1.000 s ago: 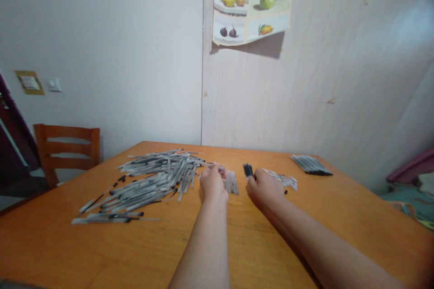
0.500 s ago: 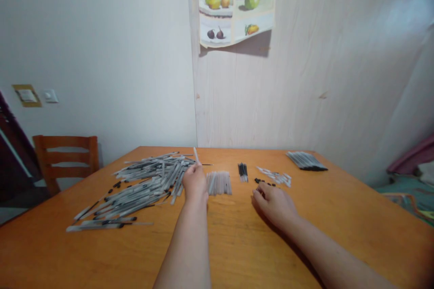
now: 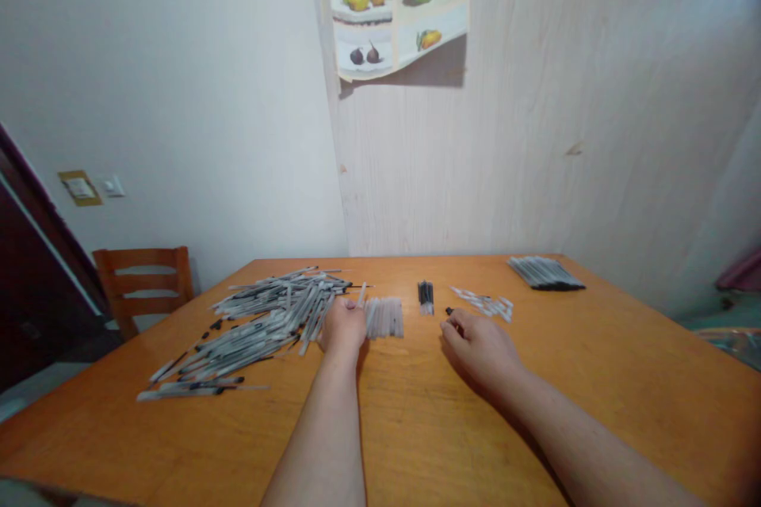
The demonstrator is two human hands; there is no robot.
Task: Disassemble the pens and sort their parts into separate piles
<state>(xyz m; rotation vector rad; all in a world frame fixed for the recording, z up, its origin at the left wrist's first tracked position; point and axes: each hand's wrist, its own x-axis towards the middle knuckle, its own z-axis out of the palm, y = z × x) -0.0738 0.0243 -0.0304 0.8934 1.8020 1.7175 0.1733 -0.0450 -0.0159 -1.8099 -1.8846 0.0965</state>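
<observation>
My left hand [image 3: 345,323] is closed around a translucent pen barrel [image 3: 362,295], which sticks up past the fingers. It is at the left end of a row of similar clear barrels [image 3: 385,318] lying side by side. My right hand [image 3: 483,341] rests low over the table, fingers curled and thumb near the index finger; anything within them is hidden. Small black pen parts [image 3: 450,310] show just beyond its fingertips, partly covered by the hand. Past that hand lie several short white pieces [image 3: 484,303]. Between the hands stands a small group of dark, clear-tipped pen parts [image 3: 426,295].
A large loose heap of grey-white pens [image 3: 250,341] spreads over the left of the wooden table [image 3: 410,428]. At the far right lies a neat row of pens with black ends [image 3: 544,272]. A wooden chair [image 3: 143,277] stands beyond the left edge.
My left hand has lowered the barrel toward the left end of the row. My right hand has stayed by the small black parts, covering more of them. The camera view has tilted slightly.
</observation>
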